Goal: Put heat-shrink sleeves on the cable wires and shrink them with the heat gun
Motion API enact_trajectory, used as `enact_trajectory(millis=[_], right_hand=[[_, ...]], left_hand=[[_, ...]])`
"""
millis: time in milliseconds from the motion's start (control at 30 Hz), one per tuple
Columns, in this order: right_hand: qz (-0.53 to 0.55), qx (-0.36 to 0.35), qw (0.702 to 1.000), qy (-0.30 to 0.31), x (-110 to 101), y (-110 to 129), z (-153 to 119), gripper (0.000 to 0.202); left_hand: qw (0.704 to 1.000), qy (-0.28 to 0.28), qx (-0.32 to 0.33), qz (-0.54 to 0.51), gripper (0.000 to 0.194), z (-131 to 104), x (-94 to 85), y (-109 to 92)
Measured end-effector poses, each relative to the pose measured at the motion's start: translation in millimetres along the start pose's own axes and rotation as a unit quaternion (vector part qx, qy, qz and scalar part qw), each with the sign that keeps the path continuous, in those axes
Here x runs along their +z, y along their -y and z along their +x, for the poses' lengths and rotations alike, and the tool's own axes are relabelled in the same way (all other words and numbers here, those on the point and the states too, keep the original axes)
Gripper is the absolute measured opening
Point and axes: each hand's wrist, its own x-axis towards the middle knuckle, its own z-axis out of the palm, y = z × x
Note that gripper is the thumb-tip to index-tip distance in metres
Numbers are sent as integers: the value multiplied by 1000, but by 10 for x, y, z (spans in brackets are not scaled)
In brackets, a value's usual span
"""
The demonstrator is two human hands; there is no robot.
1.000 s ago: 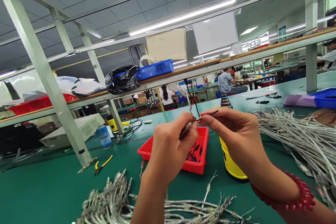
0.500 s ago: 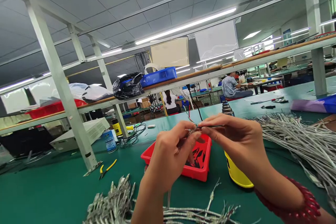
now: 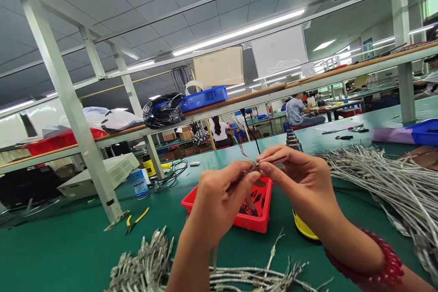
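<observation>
My left hand (image 3: 219,200) pinches the stripped end of a grey shielded cable (image 3: 215,255) that hangs down toward the bench. Thin red, white and black wires (image 3: 247,146) fan upward from that end. My right hand (image 3: 301,182), with a red bead bracelet (image 3: 376,264) on the wrist, grips a short black sleeve (image 3: 278,159) at the cable tip, fingertips touching those of the left. Both hands hover above a red tray (image 3: 255,221) holding small black pieces. A yellow container (image 3: 303,230) stands just behind my right wrist.
A heap of grey cables (image 3: 150,264) lies at the front, a larger bundle (image 3: 383,178) at the right. Yellow-handled cutters (image 3: 137,220) lie by a white frame post (image 3: 77,127). Blue bin (image 3: 424,131) far right. Other people sit at benches behind.
The view shifted slightly. My hands stayed together at the cable tip, with the right fingers sliding a little along the black sleeve.
</observation>
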Motion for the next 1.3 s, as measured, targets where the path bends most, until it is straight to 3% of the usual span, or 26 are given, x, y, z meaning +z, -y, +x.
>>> enact_trajectory(millis=[333, 600, 767, 933, 1167, 1300], right_hand=[[-6, -22, 1000, 22, -37, 10, 11, 9], [6, 9, 1000, 11, -76, 0, 57, 8], [10, 2, 999, 40, -71, 44, 80, 7], [-15, 1, 999, 32, -54, 24, 55, 7], [-7, -2, 1000, 22, 11, 11, -26, 6], [-14, -11, 1000, 20, 31, 51, -32, 6]], left_hand=[[997, 13, 41, 65, 18, 17, 25, -26], [999, 15, 13, -26, 17, 51, 131, 12], [999, -46, 21, -1, 10, 18, 82, 21], [995, -45, 58, 75, 8, -4, 81, 0], [995, -68, 55, 39, 8, -24, 50, -17], [997, -40, 60, 23, 5, -28, -27, -41]])
